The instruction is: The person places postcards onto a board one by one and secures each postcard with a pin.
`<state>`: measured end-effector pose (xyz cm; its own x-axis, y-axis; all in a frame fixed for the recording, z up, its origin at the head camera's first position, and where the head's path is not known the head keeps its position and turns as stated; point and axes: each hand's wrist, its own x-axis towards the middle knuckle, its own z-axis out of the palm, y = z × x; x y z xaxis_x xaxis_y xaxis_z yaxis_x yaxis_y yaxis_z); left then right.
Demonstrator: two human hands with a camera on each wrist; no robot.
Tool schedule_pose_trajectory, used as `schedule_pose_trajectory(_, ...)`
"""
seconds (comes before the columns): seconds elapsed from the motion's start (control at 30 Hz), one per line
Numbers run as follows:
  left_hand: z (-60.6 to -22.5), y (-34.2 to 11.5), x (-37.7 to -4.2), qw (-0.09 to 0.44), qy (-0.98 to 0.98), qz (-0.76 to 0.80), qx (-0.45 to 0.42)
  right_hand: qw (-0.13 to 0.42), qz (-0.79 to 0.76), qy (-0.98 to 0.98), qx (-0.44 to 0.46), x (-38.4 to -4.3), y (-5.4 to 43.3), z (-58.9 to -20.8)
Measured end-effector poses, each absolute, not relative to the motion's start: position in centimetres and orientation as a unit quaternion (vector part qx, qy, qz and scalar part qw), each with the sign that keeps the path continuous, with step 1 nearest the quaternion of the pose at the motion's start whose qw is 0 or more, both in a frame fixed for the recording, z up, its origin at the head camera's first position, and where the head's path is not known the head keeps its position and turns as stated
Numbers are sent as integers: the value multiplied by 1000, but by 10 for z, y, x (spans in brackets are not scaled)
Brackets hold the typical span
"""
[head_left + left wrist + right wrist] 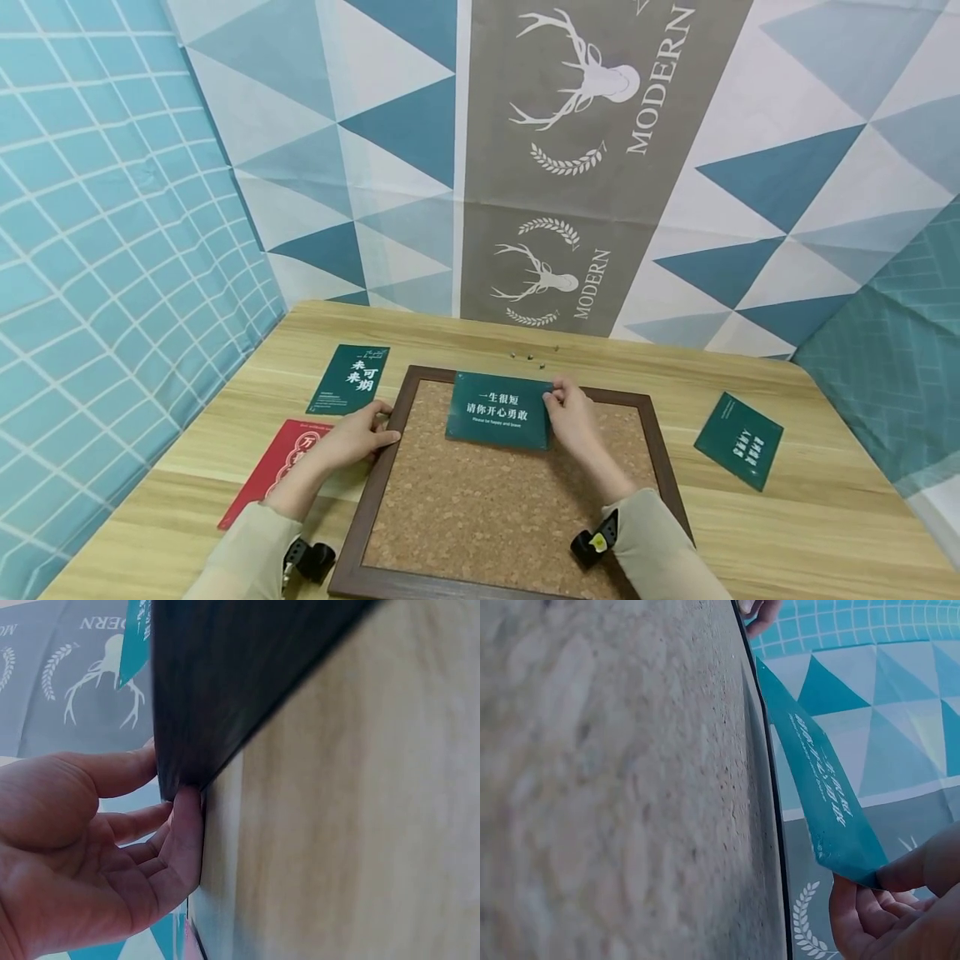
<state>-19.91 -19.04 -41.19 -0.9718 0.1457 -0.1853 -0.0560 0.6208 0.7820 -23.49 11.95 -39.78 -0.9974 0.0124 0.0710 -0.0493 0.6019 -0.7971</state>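
Note:
A corkboard (510, 517) with a dark brown wooden frame lies on the table. At its left side, my left hand (357, 435) grips the frame; the left wrist view shows the thumb on one face of the dark frame (225, 667) and fingers along its outer edge. My right hand (576, 421) pinches the right end of a green card (498, 429) with white lettering, over the upper part of the board. In the right wrist view, thumb and fingers meet at one corner of the card (821, 795), which slants away from the cork.
Another green card (348, 379) and a red card (273, 467) lie left of the board. A third green card (740, 442) lies to the right. Several small pins (530, 357) sit behind the board, near the patterned backdrop (397, 208).

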Motion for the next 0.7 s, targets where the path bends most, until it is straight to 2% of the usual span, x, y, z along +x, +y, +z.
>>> schedule_pose_trajectory(0.4, -415, -195, -200, 116, 889, 439, 57, 4, 446, -895, 4, -241, 105, -401)
schedule_pose_trajectory(0.53, -414, -193, -201, 119, 888, 442, 36, -3, 465, -886, 5, -243, 102, -403)
schedule_pose_trajectory(0.7, -412, -190, -199, 120, 894, 430, 21, -39, 498, -866, 3, -244, 99, -408)
